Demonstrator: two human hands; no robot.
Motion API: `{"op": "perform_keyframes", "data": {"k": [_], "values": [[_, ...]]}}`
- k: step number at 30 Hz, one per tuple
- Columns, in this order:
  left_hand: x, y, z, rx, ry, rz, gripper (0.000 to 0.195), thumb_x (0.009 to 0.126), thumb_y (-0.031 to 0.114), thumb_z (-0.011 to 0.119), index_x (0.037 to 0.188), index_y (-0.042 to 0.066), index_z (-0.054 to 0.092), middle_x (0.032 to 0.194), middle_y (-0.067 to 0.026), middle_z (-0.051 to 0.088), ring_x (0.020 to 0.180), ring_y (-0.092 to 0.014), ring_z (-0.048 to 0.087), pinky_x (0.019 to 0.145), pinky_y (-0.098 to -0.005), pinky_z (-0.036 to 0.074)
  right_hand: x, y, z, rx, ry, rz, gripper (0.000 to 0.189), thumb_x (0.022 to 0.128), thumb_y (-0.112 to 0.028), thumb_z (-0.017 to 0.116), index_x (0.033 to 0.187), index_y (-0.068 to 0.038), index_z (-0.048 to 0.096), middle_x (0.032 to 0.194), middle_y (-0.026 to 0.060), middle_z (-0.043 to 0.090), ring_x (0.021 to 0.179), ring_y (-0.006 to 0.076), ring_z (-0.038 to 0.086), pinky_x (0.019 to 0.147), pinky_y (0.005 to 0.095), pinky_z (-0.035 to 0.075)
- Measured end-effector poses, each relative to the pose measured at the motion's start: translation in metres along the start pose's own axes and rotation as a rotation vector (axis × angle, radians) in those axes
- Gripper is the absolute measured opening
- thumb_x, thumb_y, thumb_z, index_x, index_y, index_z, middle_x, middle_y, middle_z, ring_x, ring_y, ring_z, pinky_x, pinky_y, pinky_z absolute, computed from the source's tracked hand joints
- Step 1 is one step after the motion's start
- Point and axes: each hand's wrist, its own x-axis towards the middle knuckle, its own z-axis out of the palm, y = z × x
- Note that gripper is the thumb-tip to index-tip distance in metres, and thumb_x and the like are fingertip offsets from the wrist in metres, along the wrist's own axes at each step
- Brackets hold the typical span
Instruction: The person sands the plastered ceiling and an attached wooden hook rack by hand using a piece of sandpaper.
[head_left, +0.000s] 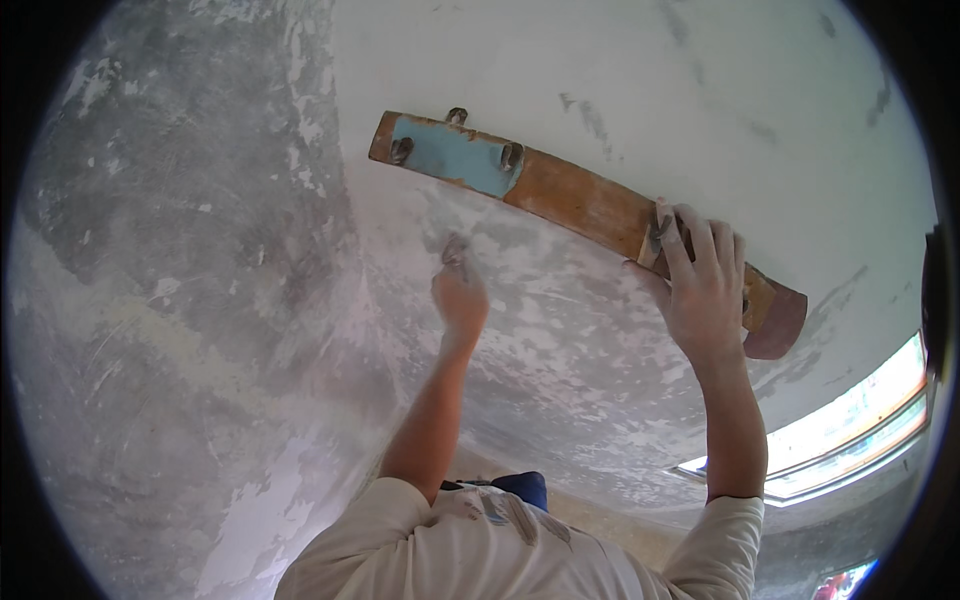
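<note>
My right hand (705, 277) grips a long wooden sanding board (581, 199) near its right end, with the thumb at the lower edge and the fingers over its back. Light blue paint covers part of the board's left half, and dark metal fittings stand out from it. A maroon sheet, apparently sandpaper, shows at the right end. Below the board's left half is my left hand (460, 289), its fingers bunched and dusty against a patchy grey and white plastered surface (540, 330). Whether it holds anything is hidden.
A rough, mottled grey wall (187, 202) meets the whiter surface at a corner on the left. At the right is a bright window (847, 427) with a frame. A dark object (934, 300) stands at the far right rim.
</note>
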Motion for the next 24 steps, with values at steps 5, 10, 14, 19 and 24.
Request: {"op": "perform_keyframes", "data": {"k": [5, 10, 14, 19, 24], "values": [[-0.003, 0.067, -0.011, 0.152, -0.467, -0.124, 0.037, 0.107, 0.013, 0.051, 0.135, -0.002, 0.069, 0.133, -0.023, 0.071, 0.12, -0.041, 0.069, 0.102, -0.0425, 0.054, -0.008, -0.002, 0.004, 0.082, 0.001, 0.088, 0.081, 0.072, -0.034, 0.09, 0.143, -0.007, 0.062, 0.127, 0.007, 0.06, 0.103, 0.0292, 0.057, 0.093, 0.0484, 0.046], [-0.013, -0.009, -0.005, 0.052, -0.073, -0.09, 0.039, 0.105, 0.014, 0.05, 0.135, -0.006, 0.067, 0.128, -0.0256, 0.073, 0.118, -0.044, 0.069, 0.1, -0.0435, 0.054, -0.006, -0.007, 0.006, 0.052, 0.046, 0.097, 0.08, 0.072, -0.029, 0.091, 0.144, -0.008, 0.062, 0.128, 0.0068, 0.06, 0.106, 0.03, 0.057, 0.096, 0.0503, 0.046], [-0.013, -0.02, -0.013, 0.117, -0.02, -0.13, 0.04, 0.105, 0.015, 0.05, 0.135, -0.003, 0.067, 0.123, -0.0269, 0.073, 0.106, -0.047, 0.071, 0.094, -0.0511, 0.054, -0.006, -0.007, 0.01, 0.054, 0.084, 0.088, 0.081, 0.072, -0.025, 0.091, 0.146, -0.009, 0.061, 0.129, 0.007, 0.06, 0.109, 0.0307, 0.057, 0.098, 0.0522, 0.046], [-0.005, 0.031, -0.019, -0.142, -0.17, 0.008, 0.042, 0.107, 0.01, 0.048, 0.141, -0.011, 0.06, 0.142, -0.0294, 0.064, 0.135, -0.041, 0.061, 0.109, -0.0435, 0.049, -0.01, -0.007, 0.007, 0.104, 0.037, 0.122, 0.079, 0.075, -0.022, 0.09, 0.147, -0.01, 0.06, 0.13, 0.0081, 0.06, 0.114, 0.0319, 0.057, 0.101, 0.0528, 0.045], [-0.002, 0.027, -0.012, -0.172, -0.137, 0.106, 0.042, 0.109, 0.011, 0.049, 0.144, -0.009, 0.059, 0.141, -0.028, 0.065, 0.135, -0.04, 0.062, 0.11, -0.0422, 0.049, -0.014, -0.013, 0.014, 0.117, 0.077, 0.158, 0.077, 0.08, -0.015, 0.085, 0.151, -0.011, 0.056, 0.144, 0.0112, 0.055, 0.131, 0.0344, 0.053, 0.106, 0.0537, 0.043]]}}
